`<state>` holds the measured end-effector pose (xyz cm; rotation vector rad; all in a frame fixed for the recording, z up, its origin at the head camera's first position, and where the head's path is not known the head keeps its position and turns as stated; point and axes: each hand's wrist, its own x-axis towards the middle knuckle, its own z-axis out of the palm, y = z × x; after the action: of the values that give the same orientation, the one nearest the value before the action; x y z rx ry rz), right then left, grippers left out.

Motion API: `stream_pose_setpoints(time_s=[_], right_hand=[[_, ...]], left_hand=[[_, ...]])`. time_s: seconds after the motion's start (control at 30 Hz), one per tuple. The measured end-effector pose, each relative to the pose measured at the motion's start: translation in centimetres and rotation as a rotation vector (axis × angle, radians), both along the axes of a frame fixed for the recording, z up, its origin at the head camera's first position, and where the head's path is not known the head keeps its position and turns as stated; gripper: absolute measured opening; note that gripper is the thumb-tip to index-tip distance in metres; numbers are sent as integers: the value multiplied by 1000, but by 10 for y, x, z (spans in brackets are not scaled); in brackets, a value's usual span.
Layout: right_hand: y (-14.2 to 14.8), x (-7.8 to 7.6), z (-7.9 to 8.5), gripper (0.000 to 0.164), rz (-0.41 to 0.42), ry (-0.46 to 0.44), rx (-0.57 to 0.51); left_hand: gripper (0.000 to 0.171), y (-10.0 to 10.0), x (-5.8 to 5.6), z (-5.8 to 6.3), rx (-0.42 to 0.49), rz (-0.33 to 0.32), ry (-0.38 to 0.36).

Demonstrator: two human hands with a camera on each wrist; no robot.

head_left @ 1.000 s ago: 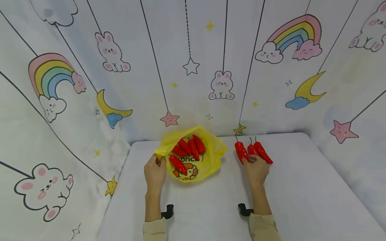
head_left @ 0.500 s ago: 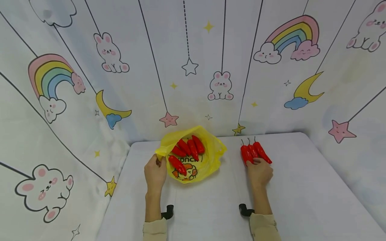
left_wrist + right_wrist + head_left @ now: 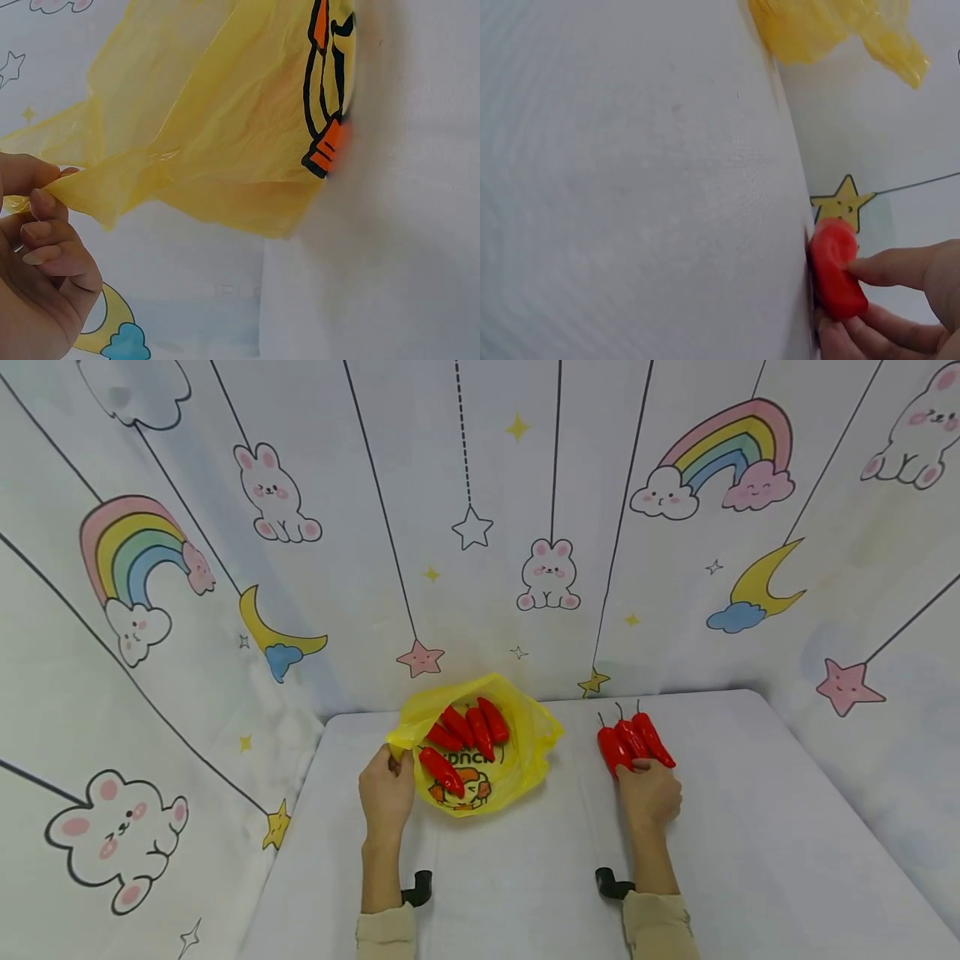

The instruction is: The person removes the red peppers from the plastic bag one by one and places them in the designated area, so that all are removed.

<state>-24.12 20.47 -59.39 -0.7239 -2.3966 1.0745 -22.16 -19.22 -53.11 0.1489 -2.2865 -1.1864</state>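
Observation:
At the left of the head view my left hand (image 3: 387, 787) pinches the rim of a yellow plastic bag (image 3: 525, 777). The bag's mouth faces me, and several red chili peppers (image 3: 442, 771) lie inside over a printed cartoon. In the left wrist view the thumb and index finger hold a gathered corner of the thin plastic (image 3: 217, 120). Three more chili peppers lie side by side to the right, stems away from me. My right hand (image 3: 651, 795) is at their lower ends, its thumb and fingers pinching the leftmost chili pepper (image 3: 836, 274); its fingers partly cover the middle one.
A white-covered table (image 3: 517, 893) carries everything. Behind it and along the sides hangs a pale cloth (image 3: 352, 568) printed with rabbits, stars and rainbows. A black wrist fitting (image 3: 418, 887) juts inward beside the left forearm, with another (image 3: 613, 884) beside the right.
My right hand has shifted slightly right and toward me, bringing the leftmost chili pepper against the other two. The middle pepper shows more now. My left hand keeps its hold on the bag.

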Motion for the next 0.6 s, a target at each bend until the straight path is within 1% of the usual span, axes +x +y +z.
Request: stream_pose_setpoints(time_s=[0.2, 0.27, 0.4, 0.47, 0.6], right_hand=[[2, 2, 5, 31, 7, -34, 4], [3, 3, 9, 31, 6, -49, 7], [6, 6, 20, 31, -10, -50, 6], [7, 8, 26, 32, -16, -36, 3], [8, 10, 37, 31, -1, 38, 21]], left_hand=[[20, 0, -1, 0, -5, -12, 20], [20, 0, -1, 0, -6, -15, 23], [20, 1, -1, 0, -10, -13, 17], [20, 1, -1, 0, -9, -10, 13], [20, 1, -1, 1, -8, -10, 9]])
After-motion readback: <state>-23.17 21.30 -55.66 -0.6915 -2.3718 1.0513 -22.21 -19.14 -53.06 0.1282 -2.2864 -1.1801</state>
